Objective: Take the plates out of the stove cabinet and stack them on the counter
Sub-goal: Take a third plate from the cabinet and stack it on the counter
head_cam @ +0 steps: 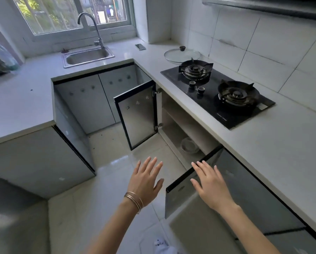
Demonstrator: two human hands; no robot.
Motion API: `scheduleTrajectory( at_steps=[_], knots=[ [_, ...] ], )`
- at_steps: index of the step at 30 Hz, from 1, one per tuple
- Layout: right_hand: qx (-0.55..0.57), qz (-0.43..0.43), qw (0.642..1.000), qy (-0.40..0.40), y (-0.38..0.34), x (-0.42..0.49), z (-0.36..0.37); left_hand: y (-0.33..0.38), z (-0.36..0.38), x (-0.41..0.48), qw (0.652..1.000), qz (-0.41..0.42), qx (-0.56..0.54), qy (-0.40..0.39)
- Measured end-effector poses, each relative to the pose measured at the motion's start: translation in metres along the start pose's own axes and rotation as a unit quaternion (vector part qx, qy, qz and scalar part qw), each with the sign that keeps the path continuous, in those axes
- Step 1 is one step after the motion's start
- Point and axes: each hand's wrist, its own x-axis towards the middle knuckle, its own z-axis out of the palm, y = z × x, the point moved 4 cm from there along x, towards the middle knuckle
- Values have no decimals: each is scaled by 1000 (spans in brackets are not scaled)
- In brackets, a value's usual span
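Observation:
The cabinet under the gas stove (217, 92) stands with both doors swung out. Its left door (138, 114) hangs wide; its right door (193, 182) juts toward me. Inside, on the bottom shelf, sits a pale stack of plates or bowls (189, 145), partly hidden by the shelf above. My left hand (146, 178), fingers spread, hovers over the floor in front of the opening and holds nothing. My right hand (211, 184), fingers straight, is above the right door's top edge; whether it touches the door I cannot tell. The white counter (263, 147) runs along the right.
A glass pot lid (181, 55) and a phone (140, 46) lie on the counter behind the stove. A steel sink (88, 56) with a tap sits under the window. A bottle (4, 55) stands at the far left. The tiled floor (116, 180) lies between the counters.

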Motion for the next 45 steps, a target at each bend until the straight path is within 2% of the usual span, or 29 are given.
scheduleTrajectory(
  at_steps=[9,17,31,40,45],
  knots=[
    [5,32,999,10,-20,96,-7,-70,-7,87,999,46,-15,13],
    [-2,85,996,18,-39,158,-1,-131,-15,155,990,126,-22,51],
    [17,230,972,53,-157,261,33,-291,-29,249,958,287,-11,26],
    [30,321,946,32,-157,277,46,-306,-3,293,932,357,-62,-10],
    [27,320,946,32,-136,310,47,-298,10,331,927,368,-71,-22]
  ],
)
